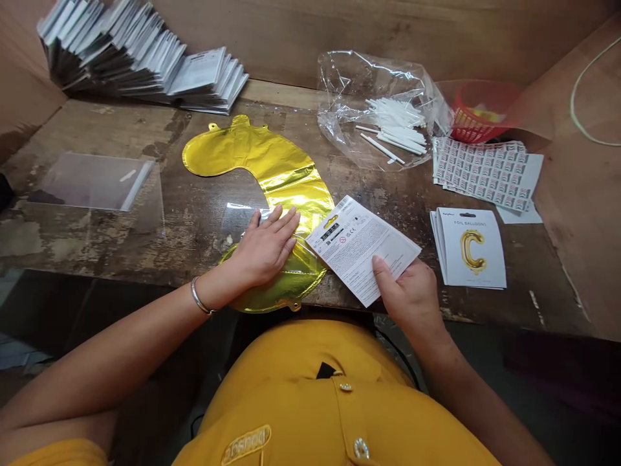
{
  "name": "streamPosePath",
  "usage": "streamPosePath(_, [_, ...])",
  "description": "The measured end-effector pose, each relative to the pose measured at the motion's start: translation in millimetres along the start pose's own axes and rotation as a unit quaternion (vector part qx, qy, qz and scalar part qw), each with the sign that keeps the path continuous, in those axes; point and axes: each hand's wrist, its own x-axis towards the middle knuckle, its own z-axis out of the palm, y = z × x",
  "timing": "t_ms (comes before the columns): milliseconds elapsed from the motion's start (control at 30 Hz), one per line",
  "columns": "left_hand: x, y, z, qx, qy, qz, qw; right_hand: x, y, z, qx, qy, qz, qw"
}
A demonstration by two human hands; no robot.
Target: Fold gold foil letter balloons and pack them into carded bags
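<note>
Scuffed wooden bench (97, 252), plywood wall (291, 39); balloon (272, 168), card (359, 243) centre.

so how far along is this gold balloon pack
Done, it seems: a row of filled packs leans at the back left. In hand: the left hand presses flat on the gold foil balloon, which lies unfolded, and the right hand pinches a printed card by its corner. Left, likely: folding the balloon and getting it with the card into a clear sleeve.
</note>
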Motion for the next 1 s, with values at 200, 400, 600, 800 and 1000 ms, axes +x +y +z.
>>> streamPosePath(200, [1.0,-0.1,-0.2,-0.005,-0.008,-0.001,1.000,-8.0,-2.6,11.6,0.029,-0.057,0.000,0.998])
streamPosePath(400, [-4.7,3.7,-10.5,0.054,-0.002,-0.003,0.999,-2.2,10.5,14.4,0.008,-0.070,0.012,0.997])
streamPosePath(600, [-12.4,-0.5,-5.6,0.004,-0.028,0.033,0.999,-0.9,10.0,12.3,0.103,-0.188,0.057,0.975])
streamPosePath(800, [-14.4,2.9,-3.4,0.011,-0.041,0.041,0.998,7.9,6.0,7.8,0.189,-0.281,0.160,0.927])
streamPosePath(1000, [-15.8,-1.0,-6.8,0.031,-0.041,0.034,0.998,17.9,6.6,5.6,0.198,-0.301,0.183,0.914])
